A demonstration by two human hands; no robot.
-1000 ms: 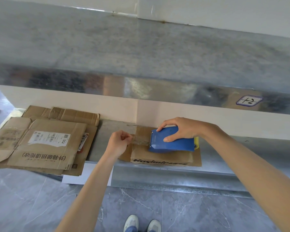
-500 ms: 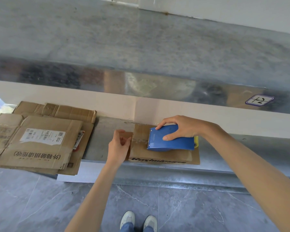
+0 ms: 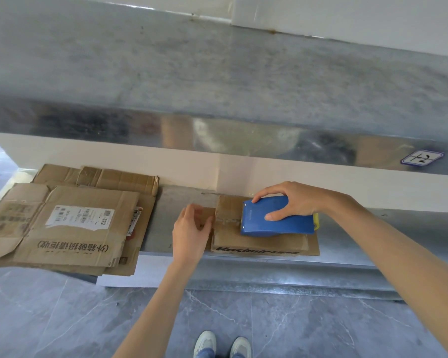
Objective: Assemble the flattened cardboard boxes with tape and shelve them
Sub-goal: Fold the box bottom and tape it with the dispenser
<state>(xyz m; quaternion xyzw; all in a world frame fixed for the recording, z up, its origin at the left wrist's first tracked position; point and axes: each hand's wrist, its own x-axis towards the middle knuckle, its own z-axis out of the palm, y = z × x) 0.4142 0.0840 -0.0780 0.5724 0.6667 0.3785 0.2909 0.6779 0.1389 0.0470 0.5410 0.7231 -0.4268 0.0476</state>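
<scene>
A small brown cardboard box (image 3: 259, 242) with dark lettering on its front sits on the lower metal shelf (image 3: 181, 228). A blue tape dispenser (image 3: 277, 220) lies across the box's top, gripped from above by my right hand (image 3: 292, 202). My left hand (image 3: 192, 232) presses flat against the box's left end, over the tape that runs down from the top. A stack of flattened cardboard boxes (image 3: 70, 220), the top one with a white label, lies at the shelf's left end and overhangs its front edge.
The upper metal shelf (image 3: 217, 81) juts out above, its front lip carrying a small handwritten label (image 3: 422, 158). A white wall backs both shelves. Grey tiled floor (image 3: 62, 319) lies below, with my shoes (image 3: 221, 344) at the bottom edge.
My left hand has gone from pinching the tape's end to pressing flat on the box's left end. The dispenser has stayed on the box's top.
</scene>
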